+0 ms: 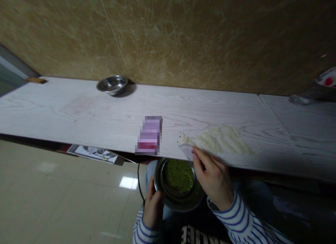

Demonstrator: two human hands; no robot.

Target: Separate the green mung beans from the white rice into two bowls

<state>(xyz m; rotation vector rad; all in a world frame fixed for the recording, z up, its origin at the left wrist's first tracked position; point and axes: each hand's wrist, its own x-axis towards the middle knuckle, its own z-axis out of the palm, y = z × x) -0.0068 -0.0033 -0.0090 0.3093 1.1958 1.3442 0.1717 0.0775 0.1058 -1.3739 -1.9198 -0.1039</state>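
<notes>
Plainly, both hands are occupied at the near edge of the desk (pixel 86 114). The left hand (pixel 153 205) grips the left side of a steel bowl (pixel 181 206), thumb at the rim, and the bowl sits over the person's lap, just below the desk edge. Small green beans (pixel 178 176) lie inside it. The right hand (pixel 214 177) pinches a thin, pale, see-through scraper (pixel 187 151) between thumb and fingers, its far end at the desk edge, above the bowl's upper right side; whether anything lies on it, I cannot tell.

Just beyond that hand, a heap of white grains (pixel 223 139) is spread in loose ridges on the desk, with a few dark specks (pixel 183 135) scattered at its left end. Left of the specks lies a purple oblong object (pixel 149 135), too pixelated to make out. Farther back, near the marbled wall (pixel 168 37), stands a small metal bowl (pixel 112 85). A wooden block (pixel 36 80) rests at the far left end, and a clear container (pixel 300 99) is at the dim right end
</notes>
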